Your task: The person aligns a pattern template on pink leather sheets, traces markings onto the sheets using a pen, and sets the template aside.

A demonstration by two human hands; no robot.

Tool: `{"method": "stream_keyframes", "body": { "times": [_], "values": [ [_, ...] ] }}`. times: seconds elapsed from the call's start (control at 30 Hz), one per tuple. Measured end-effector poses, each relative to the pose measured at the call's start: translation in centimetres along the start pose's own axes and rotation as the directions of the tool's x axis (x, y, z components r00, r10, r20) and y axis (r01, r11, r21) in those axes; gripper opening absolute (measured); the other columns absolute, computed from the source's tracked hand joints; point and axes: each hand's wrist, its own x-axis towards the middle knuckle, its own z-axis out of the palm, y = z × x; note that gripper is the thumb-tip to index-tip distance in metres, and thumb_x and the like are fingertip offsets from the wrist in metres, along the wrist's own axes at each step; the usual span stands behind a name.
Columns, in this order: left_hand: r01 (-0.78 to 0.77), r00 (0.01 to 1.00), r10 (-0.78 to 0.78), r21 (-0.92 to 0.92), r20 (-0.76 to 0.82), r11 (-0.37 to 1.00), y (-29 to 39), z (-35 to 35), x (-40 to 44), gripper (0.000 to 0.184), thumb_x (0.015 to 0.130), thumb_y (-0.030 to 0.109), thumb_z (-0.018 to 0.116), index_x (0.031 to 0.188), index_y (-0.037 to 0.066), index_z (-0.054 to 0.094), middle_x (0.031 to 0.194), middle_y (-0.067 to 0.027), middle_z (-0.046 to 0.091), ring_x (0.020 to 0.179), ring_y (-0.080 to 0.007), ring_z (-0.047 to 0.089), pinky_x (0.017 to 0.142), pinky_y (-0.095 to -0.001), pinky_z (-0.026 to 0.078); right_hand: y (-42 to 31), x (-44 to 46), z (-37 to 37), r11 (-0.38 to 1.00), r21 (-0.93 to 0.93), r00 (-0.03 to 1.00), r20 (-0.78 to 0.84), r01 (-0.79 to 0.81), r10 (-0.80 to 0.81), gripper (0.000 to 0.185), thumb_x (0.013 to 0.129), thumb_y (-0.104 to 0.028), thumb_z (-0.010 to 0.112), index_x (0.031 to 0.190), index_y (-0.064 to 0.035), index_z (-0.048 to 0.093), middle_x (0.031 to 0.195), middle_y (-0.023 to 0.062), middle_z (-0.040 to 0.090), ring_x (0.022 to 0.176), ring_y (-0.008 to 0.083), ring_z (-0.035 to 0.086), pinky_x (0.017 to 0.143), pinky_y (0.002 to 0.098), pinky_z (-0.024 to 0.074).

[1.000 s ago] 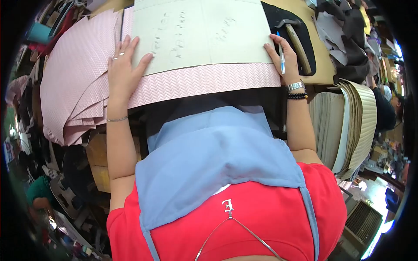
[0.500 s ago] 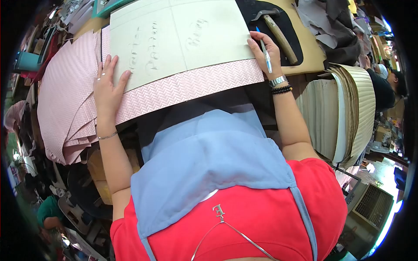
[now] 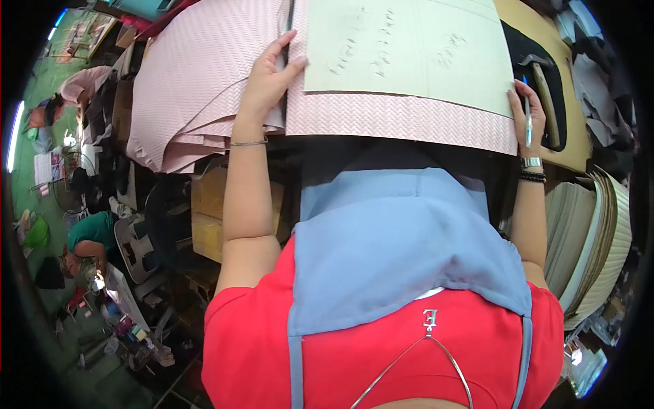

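A pale board [image 3: 409, 61] with handwriting lies on a pink herringbone-textured sheet [image 3: 402, 121], whose front strip shows below it. At the board's left edge is my left hand [image 3: 267, 78], fingers spread and holding nothing, thumb near the board and fingertips by the pink sheet's left side. My right hand [image 3: 530, 116] is at the board's right edge, with a blue-tipped pen [image 3: 527, 123] held between its fingers. Just right of that hand, a hammer [image 3: 547, 102] rests on a black pad [image 3: 524, 51].
More pink textured sheets [image 3: 204, 75] are piled at the left. A thick stack of boards or sheets [image 3: 579, 232] stands at the right, below dark scraps [image 3: 599, 88]. A cardboard box [image 3: 208, 215] sits under the table. A person in green [image 3: 92, 235] is at the far left.
The camera view has swung, so the table, board and both hands appear farther right, and more floor shows at left. My left hand has shifted off the board's face to its left edge.
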Motion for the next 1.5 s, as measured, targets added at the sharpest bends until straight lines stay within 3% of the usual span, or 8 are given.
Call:
{"method": "stream_keyframes", "body": {
  "times": [0.13,0.3,0.4,0.6,0.8,1.0,1.2,1.5],
  "values": [
    [-0.147,0.989,0.144,0.217,0.028,0.965,-0.5,-0.3,-0.1,0.05,0.088,0.01,0.066,0.135,0.002,0.051,0.141,-0.0136,0.049,0.134,-0.0218,0.041,0.112,-0.0315,0.029,0.7,0.2,-0.3,1.0,-0.014,1.0,0.004,-0.017,0.017,0.03,0.09,-0.015,0.068,0.116,-0.0012,0.064,0.11,0.0076,0.066,0.103,0.0144,0.06,0.094,0.0268,0.0453],
    [-0.189,0.98,0.201,0.338,0.0,0.922,-0.8,0.2,-0.5,0.039,0.09,0.012,0.062,0.129,0.009,0.058,0.144,-0.0155,0.046,0.136,-0.0246,0.04,0.112,-0.0345,0.029,-1.0,1.0,-0.7,0.999,-0.013,0.98,-0.195,-0.029,0.026,0.051,0.102,-0.045,0.039,0.124,-0.0057,0.063,0.113,0.0066,0.063,0.098,0.0119,0.058,0.087,0.0274,0.0471],
    [-0.19,0.978,0.207,0.367,-0.006,0.91,-0.7,0.3,-0.7,0.038,0.091,0.012,0.061,0.129,0.01,0.059,0.144,-0.0157,0.046,0.136,-0.0258,0.041,0.112,-0.035,0.029,-4.4,1.7,1.0,0.975,0.156,0.985,-0.104,0.156,-0.141,0.043,0.102,-0.037,0.044,0.126,-0.0044,0.061,0.109,0.0053,0.063,0.093,0.01,0.057,0.084,0.0255,0.0471],
    [-0.205,0.974,0.225,0.366,-0.011,0.908,-1.1,0.4,-0.4,0.037,0.091,0.012,0.06,0.128,0.01,0.059,0.144,-0.0154,0.046,0.135,-0.0261,0.041,0.111,-0.0344,0.031,-14.1,-2.1,12.5,0.894,0.447,0.835,0.505,-0.037,-0.218,0.019,0.093,-0.009,0.061,0.108,-0.0013,0.067,0.097,0.0071,0.07,0.086,0.0136,0.066,0.076,0.0273,0.0543],
    [-0.217,0.972,0.234,0.37,-0.002,0.903,-1.3,0.2,-0.4,0.037,0.091,0.012,0.06,0.128,0.009,0.059,0.144,-0.0159,0.046,0.135,-0.0257,0.042,0.11,-0.0332,0.032,-18.5,-4.7,19.5,0.772,0.427,0.557,0.534,0.471,-0.636,0.01,0.08,-0.007,0.066,0.089,-0.0072,0.062,0.075,0.0095,0.065,0.065,0.0243,0.063,0.062,0.0334,0.0521],
    [-0.204,0.975,0.223,0.369,-0.009,0.907,-1.2,0.3,-0.3,0.037,0.091,0.012,0.06,0.128,0.009,0.059,0.144,-0.0162,0.046,0.135,-0.0256,0.042,0.11,-0.0331,0.032,-18.6,-4.7,20.1,0.825,0.359,0.488,0.676,0.437,-0.553,0.012,0.077,-0.006,0.067,0.088,-0.007,0.063,0.079,0.0092,0.066,0.073,0.0272,0.065,0.07,0.0349,0.0529],
    [-0.242,0.964,0.265,0.395,-0.005,0.886,-1.4,0.3,-0.3,0.037,0.091,0.012,0.059,0.128,0.01,0.059,0.143,-0.0173,0.047,0.135,-0.0275,0.042,0.11,-0.0342,0.032,-18.8,-4.0,18.9,0.768,0.429,0.501,0.585,0.475,-0.637,0.01,0.078,-0.007,0.065,0.086,-0.0072,0.061,0.073,0.0099,0.062,0.068,0.0259,0.062,0.063,0.0338,0.0523],
    [-0.249,0.96,0.281,0.5,0.01,0.83,-0.4,0.3,-0.4,0.034,0.091,0.015,0.056,0.122,0.001,0.061,0.135,-0.0234,0.052,0.124,-0.0362,0.05,0.104,-0.04,0.039,-14.2,0.1,11.1,0.94,0.27,0.864,0.4,0.208,-0.306,0.019,0.091,-0.006,0.058,0.108,-0.003,0.064,0.095,0.0121,0.07,0.089,0.0175,0.068,0.079,0.029,0.0524]
  ]
}}
